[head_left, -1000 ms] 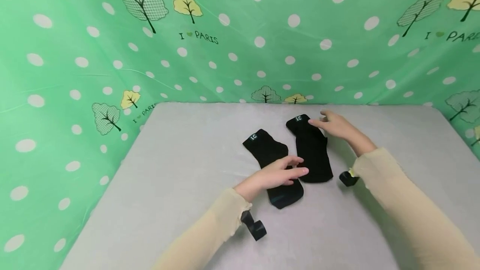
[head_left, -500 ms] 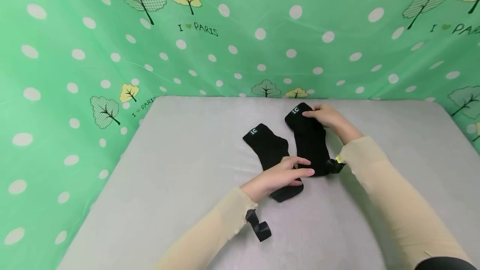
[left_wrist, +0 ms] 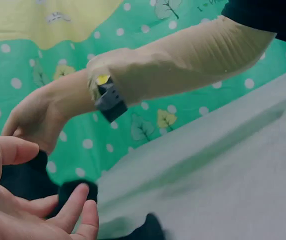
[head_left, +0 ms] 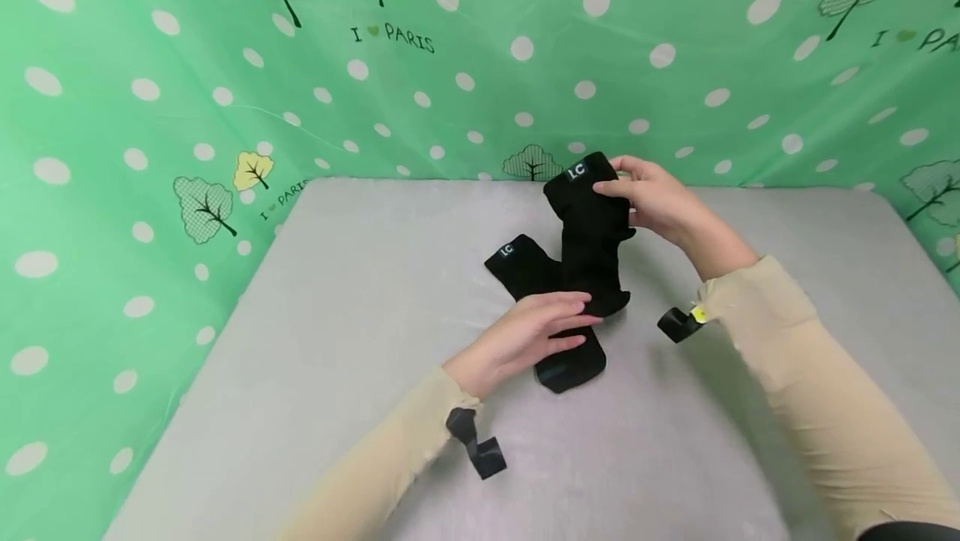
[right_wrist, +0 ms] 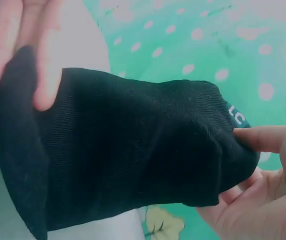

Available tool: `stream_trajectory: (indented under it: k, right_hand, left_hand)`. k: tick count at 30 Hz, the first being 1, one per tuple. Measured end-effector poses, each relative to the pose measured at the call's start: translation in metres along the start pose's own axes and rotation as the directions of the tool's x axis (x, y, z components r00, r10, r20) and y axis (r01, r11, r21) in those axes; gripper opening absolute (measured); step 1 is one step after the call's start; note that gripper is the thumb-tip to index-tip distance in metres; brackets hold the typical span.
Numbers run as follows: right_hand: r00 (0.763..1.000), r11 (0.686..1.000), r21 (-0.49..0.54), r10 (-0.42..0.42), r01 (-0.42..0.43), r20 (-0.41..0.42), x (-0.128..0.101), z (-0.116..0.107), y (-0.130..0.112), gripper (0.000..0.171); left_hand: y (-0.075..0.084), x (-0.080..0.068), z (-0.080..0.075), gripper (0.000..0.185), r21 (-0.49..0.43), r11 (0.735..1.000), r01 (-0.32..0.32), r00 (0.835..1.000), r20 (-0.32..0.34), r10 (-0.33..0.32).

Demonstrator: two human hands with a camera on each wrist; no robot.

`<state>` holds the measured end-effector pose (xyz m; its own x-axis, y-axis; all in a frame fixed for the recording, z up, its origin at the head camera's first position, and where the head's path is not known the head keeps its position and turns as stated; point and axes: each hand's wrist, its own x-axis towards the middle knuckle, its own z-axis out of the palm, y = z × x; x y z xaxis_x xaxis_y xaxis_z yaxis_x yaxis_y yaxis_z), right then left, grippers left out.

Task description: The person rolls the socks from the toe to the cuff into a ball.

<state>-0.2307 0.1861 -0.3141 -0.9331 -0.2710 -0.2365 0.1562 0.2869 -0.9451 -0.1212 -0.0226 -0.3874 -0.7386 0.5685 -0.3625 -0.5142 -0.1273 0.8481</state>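
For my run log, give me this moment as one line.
right hand: pinches lifted sock at cuff | left hand: flat on second sock | surface: grey mat

I see bare grey mat point(head_left: 360, 341) open left of my grip, while the green curtain point(head_left: 465, 91) blocks passage close behind it.

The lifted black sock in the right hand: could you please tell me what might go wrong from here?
The right hand pinches the lifted black knit sock only at its cuff, so it might slip free. Its hanging toe end overlaps the second black sock lying flat on the grey table and could drag it askew. The left hand rests on the flat sock with straight fingers, so it may hold it only weakly.
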Motion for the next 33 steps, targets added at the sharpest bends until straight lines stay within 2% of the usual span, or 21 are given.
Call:
stream_trajectory:
  k: [4, 8, 11, 14, 17, 19, 20, 21, 22, 23, 25, 26, 27, 29, 30, 31, 33]
  right_hand:
    - [0.999, 1.0, 0.004, -0.026, 0.026, 0.037, -0.001, 0.01, -0.01, 0.028]
    - [0.997, 0.999, -0.032, -0.029, 0.031, 0.074, 0.002, 0.024, -0.011, 0.034]
    - [0.995, 0.997, -0.073, -0.006, 0.014, 0.103, 0.01, 0.037, -0.003, 0.037]
    - [0.992, 0.991, -0.133, 0.024, -0.007, 0.121, 0.023, 0.049, 0.012, 0.038]
    - [0.993, 0.971, -0.24, 0.016, 0.013, 0.118, 0.036, 0.061, 0.029, 0.037]
    - [0.995, 0.94, -0.337, -0.019, 0.05, 0.097, 0.044, 0.068, 0.041, 0.033]
    - [0.996, 0.917, -0.392, -0.04, 0.07, 0.084, 0.047, 0.07, 0.046, 0.032]
    - [0.996, 0.894, -0.441, -0.054, 0.081, 0.072, 0.05, 0.072, 0.051, 0.031]
    - [0.996, 0.871, -0.484, -0.066, 0.085, 0.057, 0.053, 0.074, 0.056, 0.031]
    - [0.996, 0.85, -0.519, -0.075, 0.087, 0.044, 0.053, 0.074, 0.06, 0.033]
    - [0.995, 0.815, -0.572, -0.097, 0.089, 0.016, 0.051, 0.075, 0.065, 0.038]
    - [0.994, 0.802, -0.589, -0.113, 0.094, 0.005, 0.047, 0.075, 0.065, 0.04]
    - [0.991, 0.793, -0.6, -0.131, 0.104, 0.0, 0.043, 0.075, 0.064, 0.041]
    - [0.98, 0.767, -0.621, -0.201, 0.161, 0.005, 0.03, 0.075, 0.062, 0.039]
    - [0.969, 0.747, -0.633, -0.246, 0.205, 0.024, 0.022, 0.075, 0.06, 0.036]
    - [0.955, 0.725, -0.638, -0.292, 0.26, 0.058, 0.014, 0.074, 0.058, 0.032]
    - [0.927, 0.688, -0.629, -0.341, 0.361, 0.158, -0.002, 0.072, 0.057, 0.023]
  left_hand:
    - [0.003, -0.018, -0.013, 0.044, 0.107, 0.994, -0.016, 0.999, 0.047, 0.011]
    - [-0.002, -0.035, -0.026, 0.044, 0.21, 0.977, -0.027, 0.993, 0.121, 0.001]
    - [-0.008, -0.041, -0.033, 0.043, 0.27, 0.963, -0.014, 0.986, 0.166, -0.032]
    - [-0.014, -0.043, -0.037, 0.042, 0.32, 0.947, 0.029, 0.98, 0.176, -0.09]
    - [-0.019, -0.042, -0.041, 0.039, 0.395, 0.916, 0.073, 0.98, 0.141, -0.139]
    - [-0.021, -0.04, -0.042, 0.035, 0.493, 0.868, 0.062, 0.985, 0.111, -0.133]
    - [-0.022, -0.039, -0.041, 0.033, 0.56, 0.828, 0.043, 0.989, 0.096, -0.116]
    - [-0.023, -0.038, -0.041, 0.031, 0.636, 0.772, 0.012, 0.993, 0.085, -0.085]
    - [-0.024, -0.038, -0.039, 0.028, 0.713, 0.701, -0.023, 0.996, 0.077, -0.046]
    - [-0.024, -0.038, -0.036, 0.026, 0.79, 0.611, -0.056, 0.997, 0.073, -0.003]
    - [-0.023, -0.038, -0.028, 0.023, 0.916, 0.393, -0.084, 0.996, 0.062, 0.069]
    - [-0.023, -0.038, -0.024, 0.023, 0.956, 0.28, -0.086, 0.993, 0.059, 0.1]
    - [-0.022, -0.039, -0.019, 0.024, 0.98, 0.179, -0.083, 0.99, 0.061, 0.125]
    - [-0.021, -0.039, -0.011, 0.029, 0.998, 0.001, -0.069, 0.986, 0.068, 0.152]
    - [-0.02, -0.039, -0.009, 0.031, 0.995, -0.071, -0.071, 0.983, 0.082, 0.161]
    - [-0.02, -0.038, -0.007, 0.034, 0.989, -0.13, -0.076, 0.981, 0.097, 0.168]
    - [-0.021, -0.036, -0.005, 0.038, 0.974, -0.21, -0.088, 0.977, 0.126, 0.172]
